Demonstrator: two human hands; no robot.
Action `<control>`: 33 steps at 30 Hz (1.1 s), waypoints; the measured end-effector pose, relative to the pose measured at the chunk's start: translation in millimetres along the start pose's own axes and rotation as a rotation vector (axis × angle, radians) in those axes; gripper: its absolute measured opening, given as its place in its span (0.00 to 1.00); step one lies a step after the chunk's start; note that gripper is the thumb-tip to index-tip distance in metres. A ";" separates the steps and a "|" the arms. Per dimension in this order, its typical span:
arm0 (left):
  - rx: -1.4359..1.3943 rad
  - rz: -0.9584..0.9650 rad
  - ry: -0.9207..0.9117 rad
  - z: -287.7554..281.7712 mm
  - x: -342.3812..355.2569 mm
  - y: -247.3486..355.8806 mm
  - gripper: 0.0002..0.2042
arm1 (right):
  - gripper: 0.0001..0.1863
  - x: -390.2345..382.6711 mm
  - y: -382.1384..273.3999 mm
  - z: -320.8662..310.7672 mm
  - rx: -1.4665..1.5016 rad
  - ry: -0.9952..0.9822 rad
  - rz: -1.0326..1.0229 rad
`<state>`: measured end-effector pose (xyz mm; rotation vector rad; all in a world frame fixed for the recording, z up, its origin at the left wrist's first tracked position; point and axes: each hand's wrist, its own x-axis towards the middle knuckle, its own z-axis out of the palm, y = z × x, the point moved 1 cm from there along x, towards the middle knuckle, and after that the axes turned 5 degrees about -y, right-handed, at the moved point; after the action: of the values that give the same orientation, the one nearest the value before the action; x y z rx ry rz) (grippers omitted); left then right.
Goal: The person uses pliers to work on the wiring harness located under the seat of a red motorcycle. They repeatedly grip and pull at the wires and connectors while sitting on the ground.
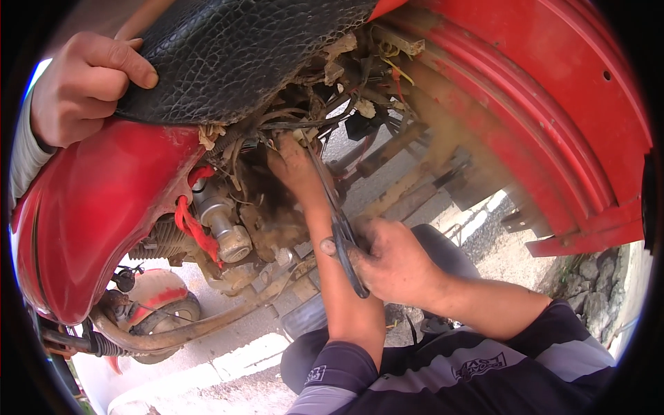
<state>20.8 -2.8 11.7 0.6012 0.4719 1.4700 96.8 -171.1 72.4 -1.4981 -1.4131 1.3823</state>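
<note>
My right hand [394, 259] is closed round the dark handles of long, slim pliers [330, 197]. Their narrow metal jaws point up into the wiring under a black seat [242, 59]. My left hand [294, 166] reaches into the same gap beside the jaws; its fingers are mostly hidden among dirty wires [287, 117] and debris. At the upper left, another person's hand [93, 86] grips the edge of the seat, which is tilted up over the red tank [104, 200] of a motorcycle.
A red curved metal panel [539, 104] takes up the upper right. Below the tank are a dusty engine with a metal cylinder [232, 238], a red cloth strip [194, 228] and a bent frame tube [187, 335]. Stones [591, 290] lie at the right edge.
</note>
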 end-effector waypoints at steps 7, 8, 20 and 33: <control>0.019 0.023 -0.018 0.9 -5.4 -11.3 0.17 | 0.18 7.8 14.5 14.7 0.135 -0.069 -0.019; 0.020 0.032 -0.021 -0.7 -5.7 -10.5 0.17 | 0.18 8.6 15.2 11.0 0.105 -0.083 -0.028; 0.000 0.061 -0.076 -5.4 0.4 -2.9 0.17 | 0.21 -12.6 21.9 -66.1 0.326 -0.214 0.175; -0.076 -0.026 -0.077 -10.4 1.3 9.2 0.17 | 0.24 -36.1 0.8 -93.4 -0.109 -0.204 -0.020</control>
<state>7.2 -0.6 9.7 0.5867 0.3613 1.4282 191.0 -187.4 102.5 -1.4390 -1.6477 1.5012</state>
